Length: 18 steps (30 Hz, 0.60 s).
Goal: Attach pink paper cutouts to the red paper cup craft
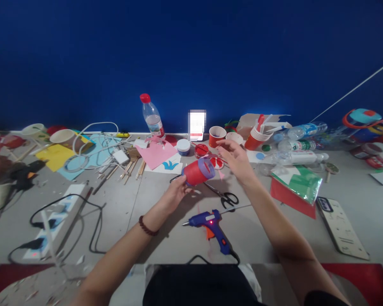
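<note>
My left hand (176, 192) grips a red paper cup (196, 172) by its base, holding it on its side above the grey table (140, 204). A purple band circles the cup's rim (207, 167). My right hand (238, 160) hovers just right of the cup's mouth, fingers spread and empty. A blue hot glue gun (212, 225) with a lit red lamp lies on the table below the cup. Black-handled scissors (225, 196) lie between the glue gun and my right hand.
Pink and blue paper (158, 155), a water bottle (152, 115), stacked red cups (255, 138), small paint pots (183, 146), wooden sticks (130, 168) and cables (92, 144) crowd the back. A power strip (55, 216) lies left. Green-and-red paper packs (296, 187) lie right.
</note>
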Each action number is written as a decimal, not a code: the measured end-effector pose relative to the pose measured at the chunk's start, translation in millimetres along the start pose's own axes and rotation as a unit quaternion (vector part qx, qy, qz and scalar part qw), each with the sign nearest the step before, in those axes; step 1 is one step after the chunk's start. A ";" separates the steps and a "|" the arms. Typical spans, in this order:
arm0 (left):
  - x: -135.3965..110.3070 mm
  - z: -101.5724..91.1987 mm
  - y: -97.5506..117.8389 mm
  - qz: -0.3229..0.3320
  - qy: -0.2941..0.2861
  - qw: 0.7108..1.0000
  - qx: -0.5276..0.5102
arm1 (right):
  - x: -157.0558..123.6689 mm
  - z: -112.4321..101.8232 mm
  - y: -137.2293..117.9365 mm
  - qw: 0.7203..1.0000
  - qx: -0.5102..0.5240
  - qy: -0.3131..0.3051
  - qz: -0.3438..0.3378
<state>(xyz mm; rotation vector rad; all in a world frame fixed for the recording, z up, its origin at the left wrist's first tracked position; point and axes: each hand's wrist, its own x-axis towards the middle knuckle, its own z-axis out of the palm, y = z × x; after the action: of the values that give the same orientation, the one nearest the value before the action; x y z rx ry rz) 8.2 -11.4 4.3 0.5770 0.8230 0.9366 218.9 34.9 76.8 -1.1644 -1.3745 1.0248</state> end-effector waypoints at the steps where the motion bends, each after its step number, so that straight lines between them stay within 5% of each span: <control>1: -0.1 0.7 -0.2 0.038 0.016 0.999 0.009 | -0.5 -0.1 -0.1 0.999 -0.016 0.035 -0.033; 6: 3.1 1.2 -2.7 0.188 0.085 0.978 0.039 | -10.7 1.8 -1.9 0.979 -0.073 0.100 -0.161; 11: 4.8 2.0 -3.8 0.233 0.130 0.961 0.073 | -27.1 13.6 -5.2 0.959 -0.196 -0.001 -0.204; 18: 1.3 7.1 -2.7 0.247 0.168 0.949 0.099 | -38.1 32.6 -1.9 0.937 -0.300 -0.075 -0.162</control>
<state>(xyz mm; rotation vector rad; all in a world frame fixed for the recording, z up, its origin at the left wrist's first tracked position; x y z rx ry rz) 15.7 -12.1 5.8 0.8335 1.1126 1.4492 186.9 -2.8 68.3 -1.2430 -2.0095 0.4678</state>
